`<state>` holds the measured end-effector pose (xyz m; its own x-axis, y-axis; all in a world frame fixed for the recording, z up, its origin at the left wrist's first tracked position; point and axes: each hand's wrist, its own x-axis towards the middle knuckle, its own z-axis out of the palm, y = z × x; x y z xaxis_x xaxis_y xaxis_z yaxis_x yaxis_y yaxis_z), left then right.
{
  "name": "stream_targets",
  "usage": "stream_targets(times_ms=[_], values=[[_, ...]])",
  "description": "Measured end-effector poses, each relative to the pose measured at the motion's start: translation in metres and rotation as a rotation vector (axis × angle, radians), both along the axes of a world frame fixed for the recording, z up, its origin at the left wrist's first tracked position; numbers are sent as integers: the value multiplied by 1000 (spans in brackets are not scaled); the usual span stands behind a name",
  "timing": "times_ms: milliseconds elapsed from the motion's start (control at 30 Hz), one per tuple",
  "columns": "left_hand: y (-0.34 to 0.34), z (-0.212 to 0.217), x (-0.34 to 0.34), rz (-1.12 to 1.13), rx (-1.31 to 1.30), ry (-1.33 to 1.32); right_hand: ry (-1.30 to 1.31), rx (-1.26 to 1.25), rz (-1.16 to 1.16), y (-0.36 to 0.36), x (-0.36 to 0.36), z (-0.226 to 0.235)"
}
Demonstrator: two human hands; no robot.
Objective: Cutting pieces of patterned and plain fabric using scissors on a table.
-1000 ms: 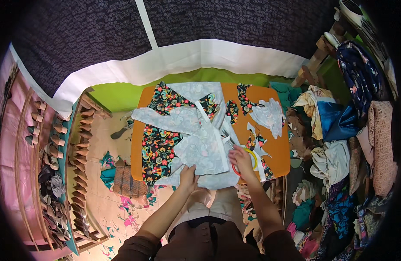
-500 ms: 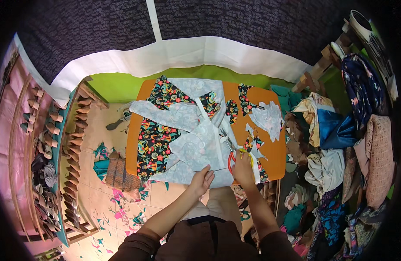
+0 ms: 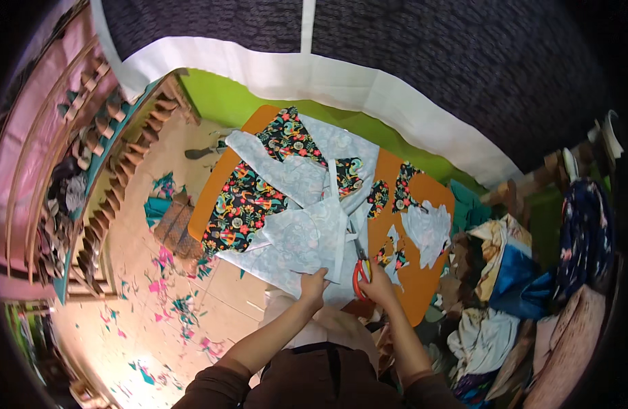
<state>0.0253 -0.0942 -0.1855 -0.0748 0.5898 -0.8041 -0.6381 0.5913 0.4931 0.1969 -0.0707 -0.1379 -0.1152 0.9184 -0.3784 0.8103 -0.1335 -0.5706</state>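
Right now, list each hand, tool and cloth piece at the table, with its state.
Floral cloth: spread, layers overlapping, both sides showing
Scissors: held, blade opening unclear
Right hand: closed on the scissors
Left hand: at the cloth's near edge
Pale offcut: loose, ragged-edged
Floral offcuts: loose

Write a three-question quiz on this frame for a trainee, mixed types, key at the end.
1. Multiple choice: which hand holds the scissors? A left; B right; C neither.
2. True or false: the left hand is at the near side of the pale cloth, to the left of the scissors.
3. Fill in: the bright scraps on the floor are mostly pink and ____.

Key:
1. B: the scissors' handles are in the right hand.
2. True.
3. Teal.
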Motion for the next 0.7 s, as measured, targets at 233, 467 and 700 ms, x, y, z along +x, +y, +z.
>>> stream_targets(times_ms=[233,467,700], values=[[2,23,31,298,177,108,278,32,145,3,35,-4],[-5,9,30,-48,-102,451,441,190,-38,7,44,17],[-9,14,45,317,89,245,611,68,-176,8,75,-1]])
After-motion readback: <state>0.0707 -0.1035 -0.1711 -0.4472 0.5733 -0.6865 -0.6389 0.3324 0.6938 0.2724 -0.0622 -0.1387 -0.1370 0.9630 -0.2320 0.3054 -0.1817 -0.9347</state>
